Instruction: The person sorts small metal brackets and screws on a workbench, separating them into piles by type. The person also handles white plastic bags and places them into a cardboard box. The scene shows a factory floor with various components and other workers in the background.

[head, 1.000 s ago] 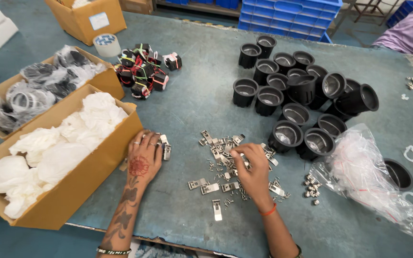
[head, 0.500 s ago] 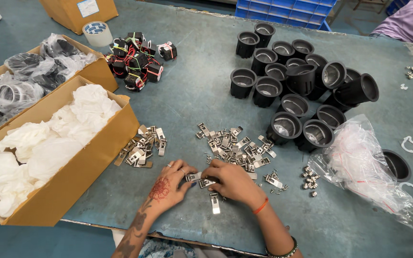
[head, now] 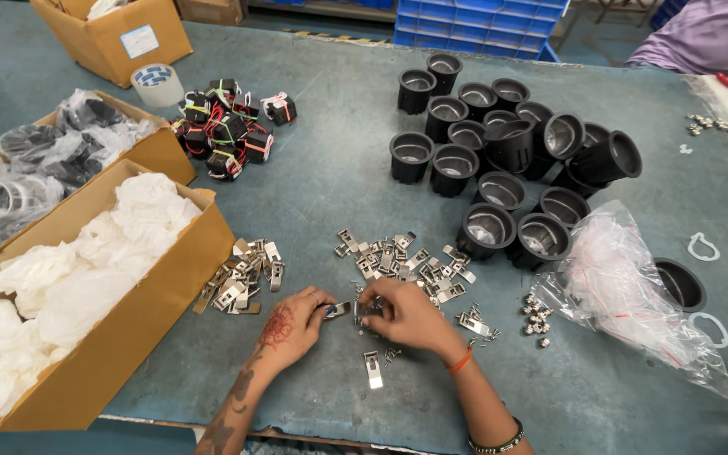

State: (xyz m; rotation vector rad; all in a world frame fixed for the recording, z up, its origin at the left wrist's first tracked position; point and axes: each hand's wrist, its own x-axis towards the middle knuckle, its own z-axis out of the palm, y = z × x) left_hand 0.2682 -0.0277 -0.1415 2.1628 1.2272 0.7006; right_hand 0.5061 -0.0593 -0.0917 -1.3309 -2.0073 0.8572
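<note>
My left hand (head: 295, 324) and my right hand (head: 404, 312) meet at the table's near edge, fingertips together on a small metal clip (head: 340, 309) held between them. Just beyond my right hand lies a loose pile of metal clips (head: 406, 259). A second, tidier heap of clips (head: 242, 285) sits to the left of my left hand, next to the cardboard box. One single clip (head: 372, 369) lies on the table below my hands, with tiny screws (head: 393, 355) beside it.
Several black cup-shaped housings (head: 499, 160) stand at the back right. A clear plastic bag (head: 634, 291) lies right, small nuts (head: 536, 318) beside it. Cardboard boxes of white wrapping (head: 86, 278) and bagged rings (head: 35, 168) line the left. Wired black parts (head: 229, 126) and tape (head: 157, 84) sit behind.
My left hand left the clip heap by the box and came in to meet my right hand. Both hands now pinch one clip near the table's edge.
</note>
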